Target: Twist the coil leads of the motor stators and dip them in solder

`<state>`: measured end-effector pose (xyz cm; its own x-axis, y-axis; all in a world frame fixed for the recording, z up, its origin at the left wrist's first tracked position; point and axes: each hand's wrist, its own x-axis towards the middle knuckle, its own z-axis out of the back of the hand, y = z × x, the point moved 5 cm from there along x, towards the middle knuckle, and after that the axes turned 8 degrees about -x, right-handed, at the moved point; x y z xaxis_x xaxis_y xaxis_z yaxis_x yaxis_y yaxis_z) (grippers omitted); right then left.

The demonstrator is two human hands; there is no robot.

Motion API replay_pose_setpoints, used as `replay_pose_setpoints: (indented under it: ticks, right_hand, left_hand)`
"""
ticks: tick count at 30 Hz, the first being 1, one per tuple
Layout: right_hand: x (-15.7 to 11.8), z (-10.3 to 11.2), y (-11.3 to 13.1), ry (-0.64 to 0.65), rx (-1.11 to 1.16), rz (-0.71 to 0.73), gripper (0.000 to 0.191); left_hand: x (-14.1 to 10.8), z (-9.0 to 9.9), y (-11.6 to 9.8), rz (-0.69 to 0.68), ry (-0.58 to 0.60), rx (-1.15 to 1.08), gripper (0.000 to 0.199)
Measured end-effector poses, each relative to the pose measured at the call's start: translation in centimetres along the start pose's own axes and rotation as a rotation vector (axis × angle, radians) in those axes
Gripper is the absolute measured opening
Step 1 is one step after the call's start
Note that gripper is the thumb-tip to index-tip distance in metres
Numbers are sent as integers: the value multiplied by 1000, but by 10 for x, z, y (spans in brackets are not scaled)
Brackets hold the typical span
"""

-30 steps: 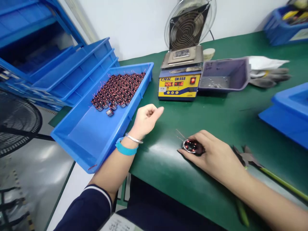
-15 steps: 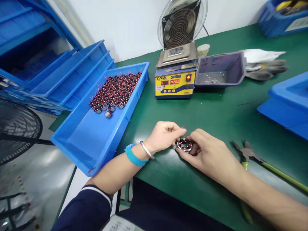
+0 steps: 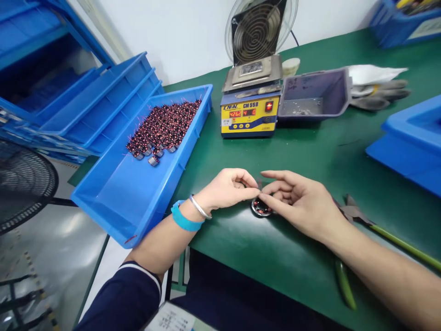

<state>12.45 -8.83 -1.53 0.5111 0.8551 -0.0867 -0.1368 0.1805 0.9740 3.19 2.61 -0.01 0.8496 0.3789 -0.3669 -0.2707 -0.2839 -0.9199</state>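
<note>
A round motor stator [image 3: 261, 208] with a silver rim and copper windings sits at the green table top, beneath my fingertips. Thin reddish wire leads [image 3: 259, 185] rise from its far edge. My left hand [image 3: 231, 187], with a silver bangle and blue wristband, pinches these leads between thumb and forefinger. From the other side, my right hand [image 3: 299, 198] brings thumb and curled fingers to the same leads, closed about them, with its forefinger stretched out above. Its thumb tip meets my left thumb, partly hiding the stator's upper edge. Green-handled cutting pliers [image 3: 354, 214] lie partly under my right forearm.
At the left, a blue tray [image 3: 138, 202] contains many wound stators [image 3: 165, 124]. Behind my hands stands a yellow-fronted solder pot [image 3: 248, 117] reading about 426, with a fan [image 3: 258, 30] behind it. A dark bin [image 3: 313, 96], gloves [image 3: 382, 94] and blue bins [image 3: 409, 138] are rightward.
My right hand has let go of the stator's rim and moved up to the wire leads, its forefinger now extended. My left hand stays at the leads. The view has shifted slightly.
</note>
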Motion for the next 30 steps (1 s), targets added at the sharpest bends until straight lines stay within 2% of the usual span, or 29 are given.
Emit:
replay_pose_setpoints:
  ticks: [3,6,11,13,15,18,21,24,27,30]
  right_hand:
    - [3,-3,-4,9,99,-18,63]
    - [1,0,-3,-52,88,32,51]
    - [-10,10,12,-236,-277,319,27]
    - [-13,10,19,-270,-436,443,21]
    - [-14,10,22,-292,-527,507,18]
    - [-12,10,20,-285,-511,465,17]
    - [-8,8,16,-186,-396,362,17]
    - [-11,6,20,-138,-343,384,15]
    - [-15,10,22,-196,-386,442,11]
    - [-14,14,17,-256,-438,391,9]
  left_hand:
    - [2,-5,3,-3,18,-38,17]
    - [5,-7,8,37,18,-69,16]
    - [8,-10,14,107,27,-85,11]
    - [9,-10,14,101,26,-98,12]
    - [10,-10,15,94,34,-110,15]
    - [11,-11,15,78,64,-119,19]
    - [11,-12,16,78,103,-112,19]
    - [11,-13,17,105,114,-105,14]
    - [10,-13,17,115,84,-110,11]
    - [11,-12,17,103,53,-117,10]
